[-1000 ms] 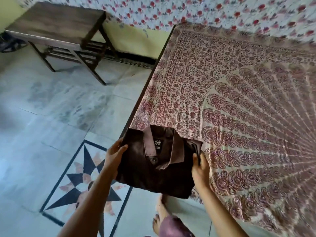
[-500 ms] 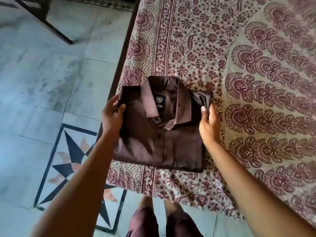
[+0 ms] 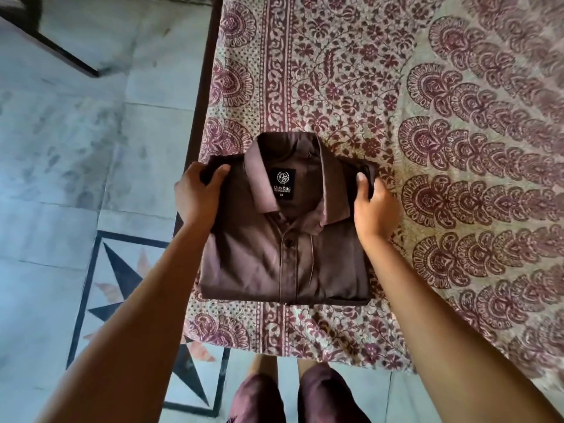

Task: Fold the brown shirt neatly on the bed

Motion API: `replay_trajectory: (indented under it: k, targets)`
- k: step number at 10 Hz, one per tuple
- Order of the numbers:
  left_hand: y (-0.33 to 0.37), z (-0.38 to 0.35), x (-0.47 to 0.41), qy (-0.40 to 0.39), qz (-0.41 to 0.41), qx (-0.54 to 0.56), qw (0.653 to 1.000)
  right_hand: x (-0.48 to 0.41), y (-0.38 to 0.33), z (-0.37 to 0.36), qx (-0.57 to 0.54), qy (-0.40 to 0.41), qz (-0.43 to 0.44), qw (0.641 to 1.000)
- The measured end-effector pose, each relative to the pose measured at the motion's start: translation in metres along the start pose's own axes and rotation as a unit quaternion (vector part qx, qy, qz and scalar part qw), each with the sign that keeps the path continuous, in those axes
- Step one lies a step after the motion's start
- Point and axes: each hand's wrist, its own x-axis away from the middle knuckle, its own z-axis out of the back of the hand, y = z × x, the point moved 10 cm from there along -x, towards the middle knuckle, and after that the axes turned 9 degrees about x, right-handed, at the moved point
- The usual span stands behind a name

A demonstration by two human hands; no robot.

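Note:
The brown shirt [image 3: 283, 254] lies folded into a rectangle on the bed [image 3: 351, 87], near the bed's left corner. Its collar faces up, with a black label showing inside. My left hand [image 3: 195, 193] grips the shirt's upper left edge, thumb on top and fingers tucked under. On the other side my right hand [image 3: 374, 209] holds the upper right edge the same way. The buttoned placket runs down the middle of the fold.
The bed carries a maroon and cream patterned sheet. Its dark wooden side rail [image 3: 198, 111] runs along the left. Beyond it is a marble floor [image 3: 61, 148] with a star inlay [image 3: 122, 288]. A dark furniture leg [image 3: 61, 53] stands at top left. My legs [image 3: 293, 398] are at the bed's front edge.
The folded shirt went from being held off the bed's corner to lying flat on the sheet. Both hands stayed on its sides. The view tilted down and closer.

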Motion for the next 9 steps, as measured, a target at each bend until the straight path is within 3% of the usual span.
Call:
replay_trajectory:
  k: [1, 2, 3, 4, 5, 6, 8, 9]
  targets:
    - [0.009, -0.005, 0.004, 0.016, -0.029, -0.154, 0.988, 0.007, -0.002, 0.002, 0.035, 0.046, 0.002, 0.998]
    - [0.018, 0.007, 0.016, 0.055, -0.078, -0.142, 0.985, 0.020, -0.002, 0.010, 0.038, 0.082, -0.004, 0.996]
    - [0.029, 0.002, 0.059, 0.016, -0.193, -0.124, 0.973, 0.059, -0.019, 0.016, 0.031, 0.060, 0.121, 0.990]
    - [0.018, -0.036, 0.124, -0.124, -0.277, -0.168, 0.938, 0.105, -0.017, -0.002, 0.043, -0.032, 0.227, 0.972]
    - [-0.023, -0.046, 0.135, -0.166, -0.263, -0.229, 0.922, 0.118, 0.004, -0.029, 0.097, -0.095, 0.248, 0.959]
    - [-0.043, -0.036, 0.111, -0.149, -0.246, -0.270, 0.919, 0.116, 0.007, -0.038, 0.128, -0.111, 0.247, 0.954]
    - [-0.034, -0.021, 0.096, -0.180, -0.221, -0.281, 0.917, 0.109, 0.003, -0.022, 0.067, -0.171, 0.242, 0.953]
    - [-0.008, -0.001, 0.104, -0.191, -0.231, -0.244, 0.922, 0.113, -0.011, 0.023, 0.012, -0.146, 0.245, 0.958]
